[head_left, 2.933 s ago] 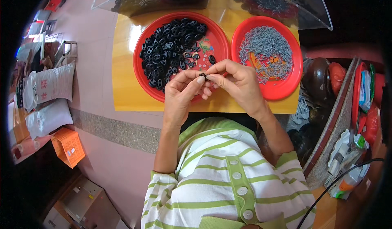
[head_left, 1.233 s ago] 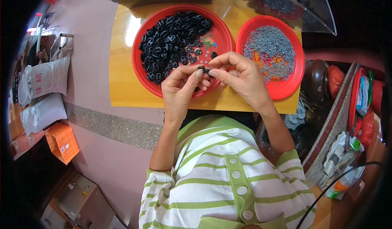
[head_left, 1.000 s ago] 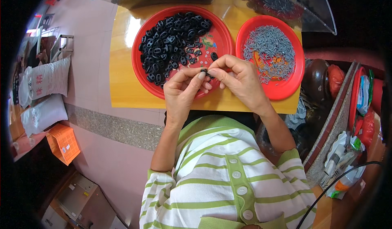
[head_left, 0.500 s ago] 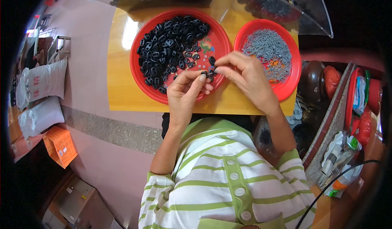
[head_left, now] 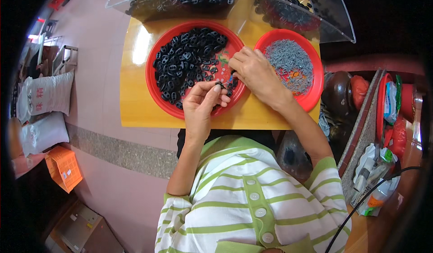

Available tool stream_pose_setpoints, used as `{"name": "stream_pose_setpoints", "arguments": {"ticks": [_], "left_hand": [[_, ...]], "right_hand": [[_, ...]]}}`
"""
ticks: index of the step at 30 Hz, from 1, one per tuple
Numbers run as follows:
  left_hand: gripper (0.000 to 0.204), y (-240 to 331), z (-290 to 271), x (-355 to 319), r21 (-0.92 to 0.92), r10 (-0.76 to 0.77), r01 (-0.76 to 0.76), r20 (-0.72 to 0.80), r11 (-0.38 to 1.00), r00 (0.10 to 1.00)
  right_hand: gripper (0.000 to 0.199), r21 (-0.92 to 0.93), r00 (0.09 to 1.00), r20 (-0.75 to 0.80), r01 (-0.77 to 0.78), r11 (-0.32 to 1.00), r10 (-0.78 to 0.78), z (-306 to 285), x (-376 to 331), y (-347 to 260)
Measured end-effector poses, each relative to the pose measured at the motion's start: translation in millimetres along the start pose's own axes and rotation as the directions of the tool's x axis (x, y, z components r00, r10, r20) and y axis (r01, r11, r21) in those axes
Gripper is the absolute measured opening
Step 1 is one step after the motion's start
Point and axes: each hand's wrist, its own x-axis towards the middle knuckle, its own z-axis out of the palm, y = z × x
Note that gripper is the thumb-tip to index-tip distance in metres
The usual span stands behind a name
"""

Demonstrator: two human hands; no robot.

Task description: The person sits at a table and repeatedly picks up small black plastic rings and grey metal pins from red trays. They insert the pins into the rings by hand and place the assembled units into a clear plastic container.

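My left hand (head_left: 199,100) is closed in a pinch on a small black plastic piece (head_left: 218,85), above the near right rim of the large red tray (head_left: 149,84). Close by on the right, my right hand (head_left: 258,76) has its fingers drawn together. A dark bit with a touch of blue shows at its fingertips, too small to name. A heap of black oval pieces with holes (head_left: 180,61) fills the left and far part of that tray. The smaller red tray (head_left: 318,79), beyond my right wrist, holds many slender grey pieces (head_left: 288,57).
Two clear plastic bins stand at the far side of the yellow table (head_left: 135,113); the left bin (head_left: 180,0) and the right bin (head_left: 297,9) both contain black pieces. White sacks (head_left: 47,95) and an orange bag (head_left: 64,168) lie to the left. A dark cable (head_left: 361,203) curves at lower right.
My right hand has turned more back-up and its fingers have drawn in tighter beside my left hand. The left hand keeps its pinch. The whole view has shifted a little.
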Motion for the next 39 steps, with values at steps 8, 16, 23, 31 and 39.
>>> {"name": "stream_pose_setpoints", "arguments": {"ticks": [8, 16, 23, 31, 39], "left_hand": [[0.011, 12, 3, 1, -0.103, -0.082, 0.080, -0.017, 0.992, 0.997], [0.010, 11, 15, 5, -0.006, -0.026, 0.025, -0.022, 1.000, 0.999], [0.011, 10, 20, 6, 0.050, -0.015, 0.017, -0.042, 0.999, 0.999], [0.011, 7, 21, 7, 0.075, 0.020, -0.016, -0.049, 0.997, 0.999], [0.010, 7, 24, 6, 0.030, -0.026, 0.027, -0.024, 0.999, 0.999]], "right_hand": [[0.021, 0.909, 0.823, 0.245, -0.379, 0.173, 0.513, -6, -21, -7], [0.020, 0.934, 0.770, 0.357, -0.280, -0.224, 0.528, -8, -30, -16], [0.020, 0.933, 0.786, 0.357, -0.269, -0.241, 0.505, -7, -32, -17], [0.020, 0.936, 0.777, 0.350, -0.267, -0.230, 0.523, -3, -35, -19], [0.017, 0.950, 0.776, 0.313, -0.259, -0.177, 0.548, -4, -35, -25]]}}
